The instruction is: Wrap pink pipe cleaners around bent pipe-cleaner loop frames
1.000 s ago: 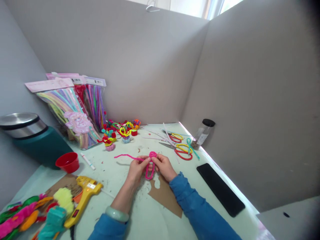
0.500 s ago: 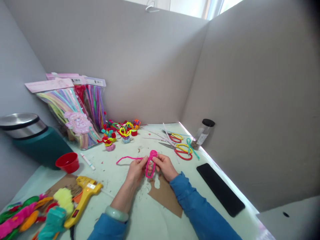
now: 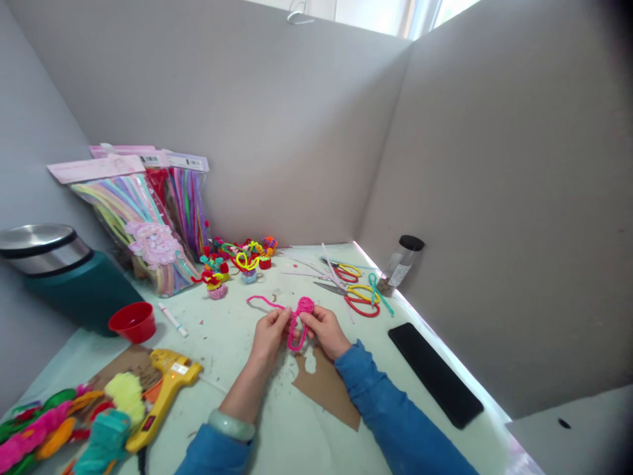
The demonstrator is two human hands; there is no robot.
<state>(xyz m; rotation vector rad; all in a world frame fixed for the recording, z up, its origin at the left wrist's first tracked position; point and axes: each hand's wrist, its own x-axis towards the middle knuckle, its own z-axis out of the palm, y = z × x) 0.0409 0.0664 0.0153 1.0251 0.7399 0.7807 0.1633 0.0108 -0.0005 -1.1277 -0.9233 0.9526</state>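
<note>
Both my hands are closed on a pink pipe cleaner shape [image 3: 297, 324] held just above the table [image 3: 237, 343]. My left hand [image 3: 270, 333] pinches its left side, and a loose pink tail [image 3: 262, 302] runs out to the upper left from there. My right hand [image 3: 324, 328] grips its right side, beside a wound coil at the top. Under my hands lies a brown cardboard piece [image 3: 329, 389] with a cut-out hole.
A yellow glue gun [image 3: 165, 389], a red cup [image 3: 132, 321] and fluffy pipe cleaner pieces [image 3: 54, 429] lie at the left. Packs of pipe cleaners [image 3: 148, 218] lean at the back left. Small finished figures [image 3: 237, 260], scissors [image 3: 353, 290], a jar [image 3: 403, 264] and a black phone [image 3: 435, 373] are nearby.
The loose pink tail has swung up and in toward the shape, now shorter and more bent. Both hands stayed in place, turning the shape slightly.
</note>
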